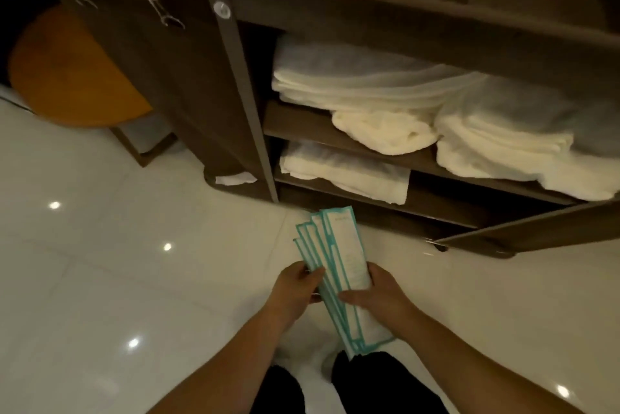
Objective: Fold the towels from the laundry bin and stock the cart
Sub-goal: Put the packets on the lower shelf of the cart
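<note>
Holding a fan of long, narrow packets [339, 256], white with teal borders, you have both hands low in front of you above the glossy white tiled floor [100, 246]. Your left hand [295, 289] grips the fan's left edge, its fingers curled round the packets and pressed together. Your right hand [375, 296] holds the right side: the thumb lies across the front of the packets and the fingers wrap behind, their tips showing at the right edge. The packets spread apart at the top and bunch together at the bottom, just above your dark trouser legs [385, 387].

Ahead of you stands the dark brown cart [369, 11], its shelves open toward you. The towels [352, 85] are already in it, all white. A flat folded stack sits at the left of the upper shelf, a looser bundle [385, 132] hangs over that shelf's front edge, and another folded pile [503, 145] fills the right. One folded towel [345, 172] lies on the lower shelf, at its left end.

Left of the cart you can see a round orange stool [67, 78].
</note>
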